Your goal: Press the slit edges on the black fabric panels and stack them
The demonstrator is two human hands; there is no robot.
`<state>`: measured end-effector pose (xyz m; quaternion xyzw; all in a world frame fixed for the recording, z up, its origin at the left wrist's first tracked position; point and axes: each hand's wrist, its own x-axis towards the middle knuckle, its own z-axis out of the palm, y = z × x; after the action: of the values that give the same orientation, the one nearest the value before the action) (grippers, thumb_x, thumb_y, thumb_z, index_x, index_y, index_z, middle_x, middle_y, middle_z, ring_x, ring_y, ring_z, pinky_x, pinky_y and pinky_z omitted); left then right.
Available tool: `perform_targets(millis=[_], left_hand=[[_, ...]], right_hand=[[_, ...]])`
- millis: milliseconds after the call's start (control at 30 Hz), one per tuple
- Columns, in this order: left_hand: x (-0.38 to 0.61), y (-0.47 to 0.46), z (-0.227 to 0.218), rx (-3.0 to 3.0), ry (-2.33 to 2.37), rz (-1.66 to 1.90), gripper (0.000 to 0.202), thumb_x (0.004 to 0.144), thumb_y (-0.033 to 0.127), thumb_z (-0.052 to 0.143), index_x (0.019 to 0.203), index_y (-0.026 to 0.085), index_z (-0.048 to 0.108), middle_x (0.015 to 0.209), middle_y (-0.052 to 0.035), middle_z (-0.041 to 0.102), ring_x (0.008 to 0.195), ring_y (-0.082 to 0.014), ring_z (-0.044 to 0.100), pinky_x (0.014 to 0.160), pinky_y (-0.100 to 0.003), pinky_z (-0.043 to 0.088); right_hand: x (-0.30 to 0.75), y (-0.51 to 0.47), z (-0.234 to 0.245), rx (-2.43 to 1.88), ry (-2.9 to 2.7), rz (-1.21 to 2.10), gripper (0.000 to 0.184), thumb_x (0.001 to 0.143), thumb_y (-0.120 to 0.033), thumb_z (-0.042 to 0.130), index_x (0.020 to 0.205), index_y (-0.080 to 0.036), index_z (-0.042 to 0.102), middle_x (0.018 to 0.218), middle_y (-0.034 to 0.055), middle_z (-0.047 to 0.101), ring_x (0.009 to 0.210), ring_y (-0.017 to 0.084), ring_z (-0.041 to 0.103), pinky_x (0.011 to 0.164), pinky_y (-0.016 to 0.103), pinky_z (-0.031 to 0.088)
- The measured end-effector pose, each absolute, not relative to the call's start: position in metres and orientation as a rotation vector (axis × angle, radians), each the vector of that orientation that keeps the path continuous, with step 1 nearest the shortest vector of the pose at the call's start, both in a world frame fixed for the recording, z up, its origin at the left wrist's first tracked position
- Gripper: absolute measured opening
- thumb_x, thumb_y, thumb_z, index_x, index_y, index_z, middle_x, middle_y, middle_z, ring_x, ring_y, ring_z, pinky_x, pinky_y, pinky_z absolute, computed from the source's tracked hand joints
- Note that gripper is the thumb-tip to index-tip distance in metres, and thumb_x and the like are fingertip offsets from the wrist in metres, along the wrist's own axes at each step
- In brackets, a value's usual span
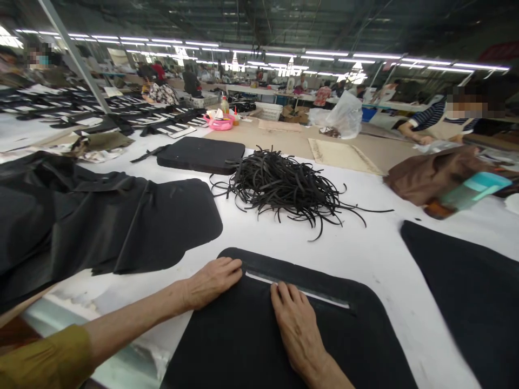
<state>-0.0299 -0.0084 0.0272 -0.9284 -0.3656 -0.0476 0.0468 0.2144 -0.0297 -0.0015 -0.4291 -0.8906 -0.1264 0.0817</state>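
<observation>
A black fabric panel [243, 335] with rounded corners lies in front of me. Near its far edge runs a narrow slot [324, 298], its opening showing white. My left hand [217, 281] rests on the panel at the slot's left end, fingers extended over the fabric and thumb out of sight. Flat on the panel, my right hand [298, 327] has its fingertips at the slot's near edge. Neither hand shows anything held. Beyond the panel sits a tangled heap of thin black strips [287, 186].
Black fabric pieces [162, 216] spread out at left. Behind lies a stack of black panels [198, 154]. Another black panel [478, 292], a teal-lidded bottle [466, 194] and brown cloth [433, 173] are at right. A co-worker [450, 119] stands across the table, near a pink basket [219, 123].
</observation>
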Motion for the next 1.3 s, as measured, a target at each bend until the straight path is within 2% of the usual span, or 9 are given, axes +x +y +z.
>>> perform_targets(millis=[167, 333, 533, 733, 867, 967, 1100, 1200, 1300], left_hand=[[-0.036, -0.022, 0.025, -2.865, -1.324, -0.116, 0.035, 0.085, 0.012, 0.034, 0.118, 0.017, 0.043, 0.107, -0.0077, 0.051, 0.092, -0.0175, 0.045, 0.082, -0.029, 0.043], [-0.023, -0.023, 0.032, -2.848, -1.382, 0.098, 0.068, 0.070, 0.014, 0.052, 0.132, 0.025, 0.028, 0.107, -0.0083, 0.047, 0.091, -0.0217, 0.043, 0.079, -0.035, 0.043], [-0.012, -0.025, 0.017, -2.686, -1.371, 0.147, 0.053, 0.081, 0.013, 0.036, 0.130, 0.032, 0.034, 0.108, -0.0087, 0.047, 0.092, -0.0242, 0.045, 0.078, -0.041, 0.042], [-0.024, -0.023, 0.004, -2.737, -1.557, 0.111, 0.061, 0.073, -0.001, 0.031, 0.126, 0.027, 0.045, 0.121, -0.0066, 0.047, 0.105, -0.0232, 0.043, 0.088, -0.037, 0.045], [-0.025, -0.023, -0.002, -2.685, -1.656, 0.067, 0.066, 0.070, -0.005, 0.029, 0.124, 0.028, 0.049, 0.127, -0.0043, 0.046, 0.107, -0.0218, 0.046, 0.089, -0.036, 0.046], [-0.016, -0.028, 0.007, -2.568, -1.625, -0.031, 0.061, 0.068, -0.003, 0.032, 0.120, 0.022, 0.053, 0.122, -0.0090, 0.050, 0.103, -0.0241, 0.049, 0.088, -0.041, 0.048], [0.011, -0.032, 0.025, -2.537, -1.492, -0.142, 0.050, 0.069, -0.001, 0.033, 0.108, 0.014, 0.060, 0.109, -0.0135, 0.058, 0.096, -0.0266, 0.054, 0.083, -0.045, 0.050], [0.041, -0.031, 0.026, -2.726, -1.423, -0.142, 0.052, 0.071, -0.001, 0.032, 0.113, 0.017, 0.055, 0.113, -0.0102, 0.058, 0.102, -0.0234, 0.054, 0.089, -0.041, 0.048], [0.068, -0.025, 0.015, -2.981, -1.252, -0.067, 0.061, 0.068, 0.001, 0.039, 0.126, 0.019, 0.042, 0.132, -0.0088, 0.045, 0.120, -0.0222, 0.043, 0.100, -0.038, 0.041]], right_hand=[[0.210, -0.030, 0.005, -1.285, -2.683, -0.459, 0.046, 0.070, 0.001, 0.049, 0.114, -0.011, 0.056, 0.098, 0.0130, 0.060, 0.085, 0.026, 0.054, 0.074, 0.038, 0.051], [0.205, -0.031, 0.006, -1.254, -2.740, -0.484, 0.044, 0.072, -0.002, 0.049, 0.114, -0.013, 0.055, 0.098, 0.0116, 0.059, 0.086, 0.026, 0.053, 0.072, 0.039, 0.050], [0.215, -0.031, 0.003, -1.256, -2.748, -0.380, 0.047, 0.074, -0.002, 0.048, 0.121, -0.009, 0.049, 0.104, 0.0110, 0.057, 0.091, 0.026, 0.050, 0.076, 0.039, 0.049], [0.253, -0.041, 0.004, -1.529, -2.658, -0.369, 0.041, 0.074, 0.000, 0.049, 0.114, -0.007, 0.054, 0.103, 0.0130, 0.059, 0.093, 0.025, 0.052, 0.082, 0.038, 0.046], [0.284, -0.049, 0.007, -1.578, -2.554, -0.261, 0.043, 0.076, -0.001, 0.050, 0.119, -0.011, 0.052, 0.116, 0.0121, 0.056, 0.106, 0.023, 0.050, 0.090, 0.033, 0.044], [0.307, -0.054, 0.012, -1.524, -2.494, -0.227, 0.045, 0.077, 0.001, 0.047, 0.120, -0.014, 0.052, 0.121, 0.0110, 0.054, 0.112, 0.022, 0.048, 0.096, 0.034, 0.041], [0.331, -0.054, 0.017, -1.522, -2.437, -0.214, 0.046, 0.074, 0.006, 0.042, 0.114, -0.011, 0.056, 0.115, 0.0117, 0.057, 0.104, 0.022, 0.052, 0.091, 0.035, 0.046], [0.336, -0.051, 0.016, -1.528, -2.422, -0.236, 0.047, 0.073, 0.007, 0.039, 0.113, -0.011, 0.057, 0.114, 0.0122, 0.058, 0.103, 0.021, 0.053, 0.088, 0.035, 0.047], [0.331, -0.046, 0.011, -1.466, -2.463, -0.257, 0.049, 0.076, 0.005, 0.039, 0.120, -0.012, 0.053, 0.122, 0.0118, 0.055, 0.112, 0.023, 0.048, 0.094, 0.037, 0.043]])
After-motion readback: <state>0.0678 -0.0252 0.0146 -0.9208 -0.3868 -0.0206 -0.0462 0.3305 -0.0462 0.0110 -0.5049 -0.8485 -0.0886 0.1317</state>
